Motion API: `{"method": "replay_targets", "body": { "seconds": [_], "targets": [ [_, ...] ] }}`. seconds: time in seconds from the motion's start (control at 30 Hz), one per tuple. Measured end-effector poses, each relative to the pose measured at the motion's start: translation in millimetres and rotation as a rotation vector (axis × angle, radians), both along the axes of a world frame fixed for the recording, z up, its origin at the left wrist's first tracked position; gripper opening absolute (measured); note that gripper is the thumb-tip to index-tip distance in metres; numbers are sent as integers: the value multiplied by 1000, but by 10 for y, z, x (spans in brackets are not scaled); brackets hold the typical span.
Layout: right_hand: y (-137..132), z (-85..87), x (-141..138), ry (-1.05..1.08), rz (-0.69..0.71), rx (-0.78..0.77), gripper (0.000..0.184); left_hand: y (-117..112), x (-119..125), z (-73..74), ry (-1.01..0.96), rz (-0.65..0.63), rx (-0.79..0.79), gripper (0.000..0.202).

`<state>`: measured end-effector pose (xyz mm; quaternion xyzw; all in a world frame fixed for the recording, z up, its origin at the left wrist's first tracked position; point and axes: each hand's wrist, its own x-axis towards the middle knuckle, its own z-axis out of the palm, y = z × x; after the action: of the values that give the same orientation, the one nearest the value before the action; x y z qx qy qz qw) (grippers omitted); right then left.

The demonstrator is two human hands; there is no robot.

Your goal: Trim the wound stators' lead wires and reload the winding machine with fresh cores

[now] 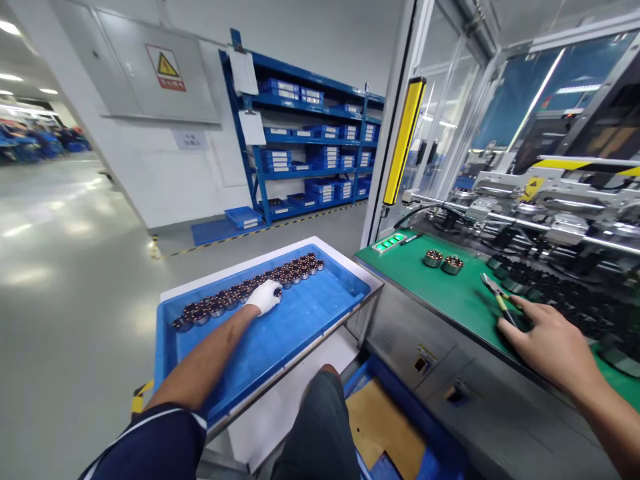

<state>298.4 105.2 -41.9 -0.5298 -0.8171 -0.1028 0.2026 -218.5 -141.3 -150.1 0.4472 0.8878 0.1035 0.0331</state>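
My left hand [264, 297], in a white glove, has its fingers closed on a small copper-wound motor stator [278, 292] at the front of the rows in the blue tray [320, 317]. Several more wound stators [235, 293] stand packed together along the tray's far side. On the right, my bare right hand [550, 340] grips a pair of cutting pliers [501, 305] by yellow and black handles, low over the green work mat [450, 297]. Two wound stators [443, 262] stand on the mat beyond the pliers' jaws.
Dark, unwound-looking cores [555, 287] crowd the mat's right side before a metal machine [540, 207]. A strip with green lights [390, 243] lies near the yellow light-curtain post [405, 141]. Below is a blue bin [425, 427] with cardboard. Blue shelves [310, 137] stand behind.
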Motion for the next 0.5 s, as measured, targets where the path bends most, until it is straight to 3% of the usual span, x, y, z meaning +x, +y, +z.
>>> {"method": "replay_targets", "body": {
  "seconds": [0.17, 0.33, 0.5],
  "targets": [
    [-18, -21, -23, -47, -18, -44, 58, 74, -174, -188, 41, 83, 101, 32],
    [-79, 55, -51, -88, -25, -90, 54, 85, -123, -203, 63, 101, 126, 34],
    [-101, 80, -81, -103, 21, -92, 47, 198, 151, -165, 39, -55, 86, 39]
  ]
}}
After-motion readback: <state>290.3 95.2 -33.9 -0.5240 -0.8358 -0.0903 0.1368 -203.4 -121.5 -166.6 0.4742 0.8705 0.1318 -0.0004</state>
